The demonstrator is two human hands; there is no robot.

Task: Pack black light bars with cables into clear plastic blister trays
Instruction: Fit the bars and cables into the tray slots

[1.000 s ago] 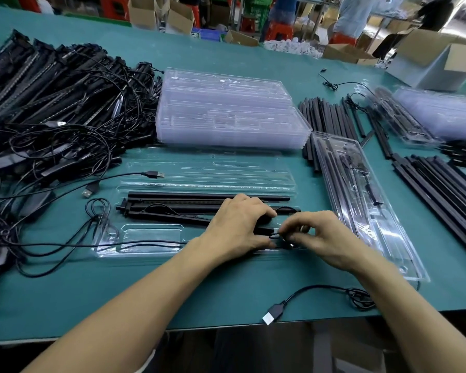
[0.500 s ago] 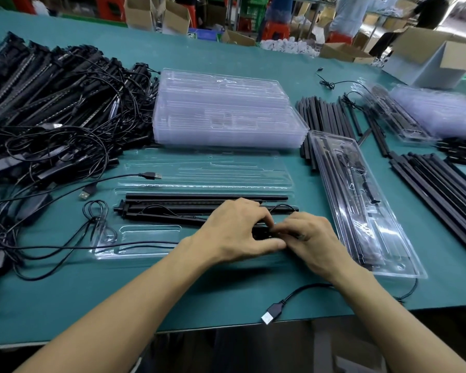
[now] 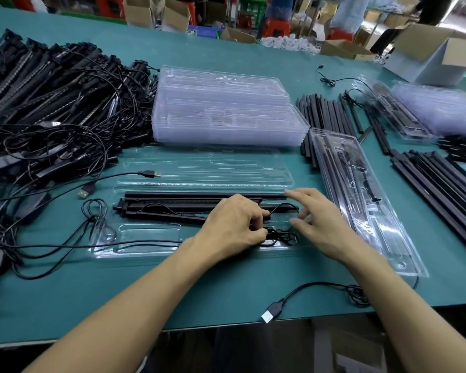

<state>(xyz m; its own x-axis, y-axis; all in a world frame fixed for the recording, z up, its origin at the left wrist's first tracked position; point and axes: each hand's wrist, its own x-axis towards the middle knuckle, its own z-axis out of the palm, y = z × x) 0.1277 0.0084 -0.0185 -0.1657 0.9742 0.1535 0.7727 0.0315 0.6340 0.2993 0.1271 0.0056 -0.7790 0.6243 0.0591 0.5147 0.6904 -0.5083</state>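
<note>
**Cable coil half hidden at the tray's right end**

An open clear blister tray [image 3: 145,239] lies on the teal desk [image 3: 199,292], its edges hard to trace against the cloth. Black light bars [image 3: 172,204] sit along its far channel; how many is unclear, since the left hand [image 3: 234,227] covers their middle. That hand's fingers are curled, pinching a coiled black cable [image 3: 283,236] in the tray's right pocket, and part of the coil is hidden beneath them. The right hand [image 3: 318,224] is blurred, fingers spread apart, holding nothing, just right of the coil. At the near edge lies a USB plug [image 3: 272,313]; its lead passes out of sight by the closed, packed tray [image 3: 388,238]
</note>
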